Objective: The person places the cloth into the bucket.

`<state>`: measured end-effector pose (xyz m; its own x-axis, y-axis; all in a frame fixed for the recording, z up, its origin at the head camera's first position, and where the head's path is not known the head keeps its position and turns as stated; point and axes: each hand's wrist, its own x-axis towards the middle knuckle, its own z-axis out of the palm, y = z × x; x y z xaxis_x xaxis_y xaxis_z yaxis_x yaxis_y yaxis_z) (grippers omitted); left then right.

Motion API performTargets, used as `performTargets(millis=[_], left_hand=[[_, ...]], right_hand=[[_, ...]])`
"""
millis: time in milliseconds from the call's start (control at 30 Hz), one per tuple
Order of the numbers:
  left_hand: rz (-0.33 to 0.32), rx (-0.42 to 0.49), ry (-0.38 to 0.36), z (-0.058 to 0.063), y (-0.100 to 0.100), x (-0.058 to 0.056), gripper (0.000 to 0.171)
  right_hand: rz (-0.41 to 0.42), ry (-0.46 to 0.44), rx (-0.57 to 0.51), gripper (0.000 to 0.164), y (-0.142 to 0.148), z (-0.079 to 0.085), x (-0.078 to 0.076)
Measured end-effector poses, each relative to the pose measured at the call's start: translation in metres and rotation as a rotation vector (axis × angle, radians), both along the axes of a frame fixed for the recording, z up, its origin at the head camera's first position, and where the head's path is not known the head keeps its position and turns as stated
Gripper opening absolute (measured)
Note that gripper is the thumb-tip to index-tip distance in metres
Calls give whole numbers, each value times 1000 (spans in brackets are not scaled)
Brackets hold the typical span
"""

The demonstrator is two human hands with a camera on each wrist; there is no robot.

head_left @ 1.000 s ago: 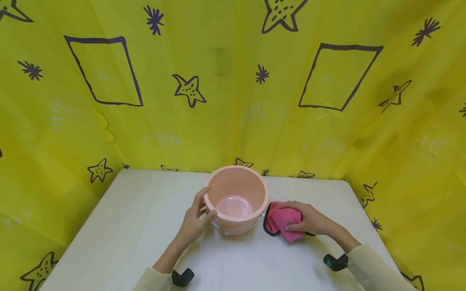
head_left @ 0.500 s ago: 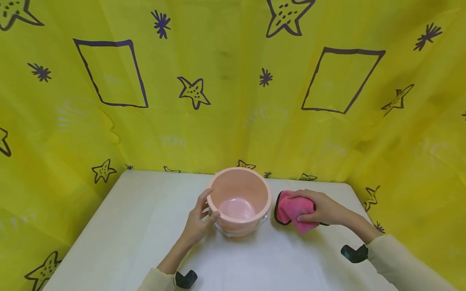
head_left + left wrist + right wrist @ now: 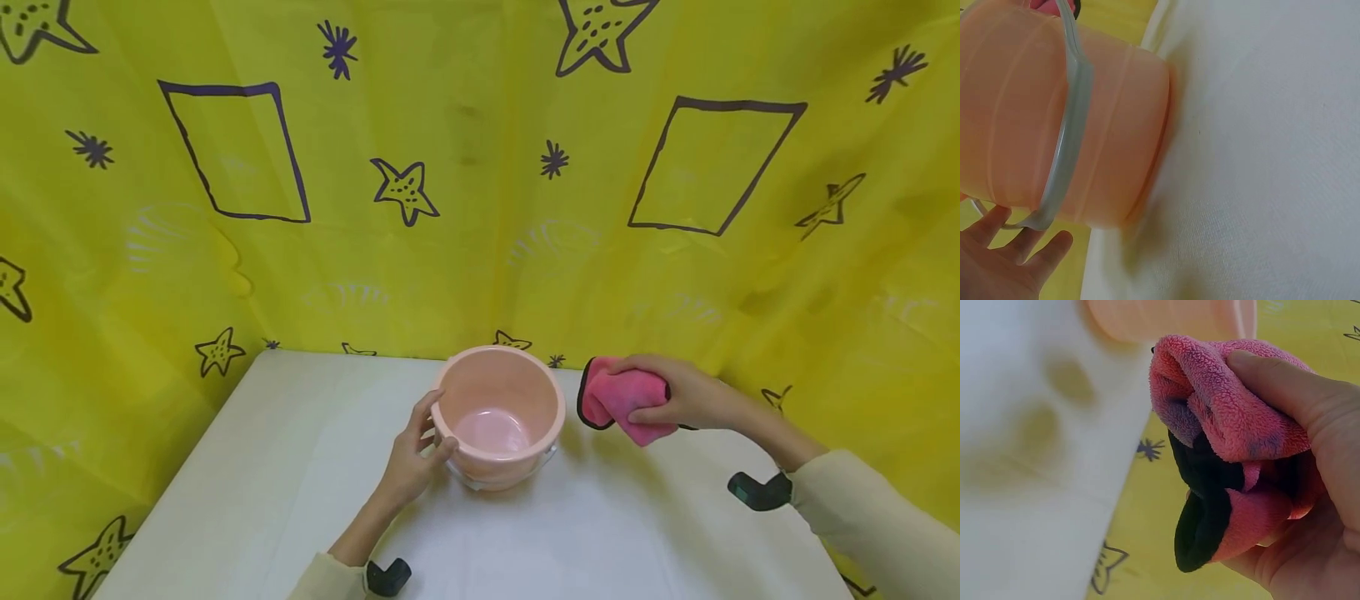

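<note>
In the head view, a pale pink plastic bucket stands upright on the white table, its inside bare. My left hand holds it at the left side, thumb at the front rim and fingers along the outer wall. A grey-white bail handle hangs down the bucket's side in the left wrist view, with fingertips right by its lower end. To the bucket's right, my right hand grips a bunched pink towel with black edging, held above the table. In the right wrist view, dark smudges show on its plush folds.
The white table runs back to a yellow curtain printed with stars and frames, which also closes both sides. Black wrist cameras sit at the cream sleeves.
My right hand has lifted the towel up and to the right, away from the bucket. My left hand keeps its hold, and the whole head view has shifted slightly.
</note>
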<state>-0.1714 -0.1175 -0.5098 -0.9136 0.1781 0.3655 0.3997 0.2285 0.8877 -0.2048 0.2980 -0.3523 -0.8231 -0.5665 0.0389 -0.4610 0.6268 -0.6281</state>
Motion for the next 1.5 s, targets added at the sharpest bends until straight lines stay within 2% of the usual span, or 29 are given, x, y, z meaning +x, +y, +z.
performTargets(millis=[267,533,767,900,1133,1333,1500], left_hand=[[-5,7,14,1,0,0,76],[-5,2,7,-1,1,2,74],[0,12,29,0,2,3,73],[4,16,37,1,1,3,73],[-3,52,11,2,2,2,75],[-7,70,2,1,2,2,76],[4,60,-9,0,1,1,77]], right_hand=[[49,104,17,57,-6,31,-6],[94,113,23,57,-21,59,-18],[108,89,78,58,-47,74,-27],[129,104,132,57,-65,77,-33],[233,93,160,59,-99,77,-46],[301,75,187,59,-124,67,-52],[345,24,213,56,-144,58,-55]])
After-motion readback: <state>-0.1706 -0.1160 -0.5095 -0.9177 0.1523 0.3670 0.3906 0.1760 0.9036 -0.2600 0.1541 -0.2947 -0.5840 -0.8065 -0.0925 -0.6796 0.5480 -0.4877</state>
